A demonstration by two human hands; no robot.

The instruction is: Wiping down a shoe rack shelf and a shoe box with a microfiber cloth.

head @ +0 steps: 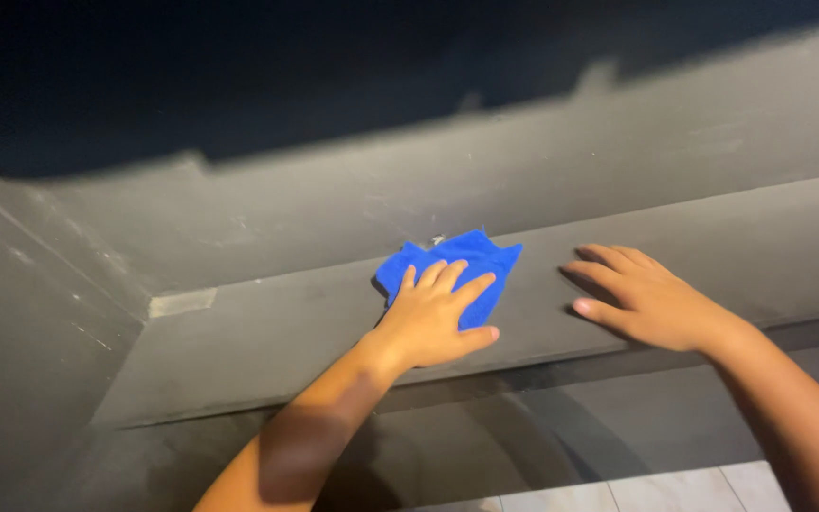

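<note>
A bright blue cloth (pixel 466 258) lies flat on a dark grey ledge (pixel 239 332) that runs across the view. My left hand (pixel 436 318) presses palm-down on the cloth, fingers spread over its near half. My right hand (pixel 639 299) rests flat on the bare ledge a short way to the right of the cloth, fingers apart and holding nothing. A small shiny object (pixel 438 240) shows just behind the cloth's far edge; I cannot tell what it is.
Behind the ledge a grey wall (pixel 353 190) rises into deep shadow. Another grey wall (pixel 21 332) meets it at the left corner. A pale patch (pixel 182 302) marks the ledge's left end. Light floor tiles (pixel 637 491) show below.
</note>
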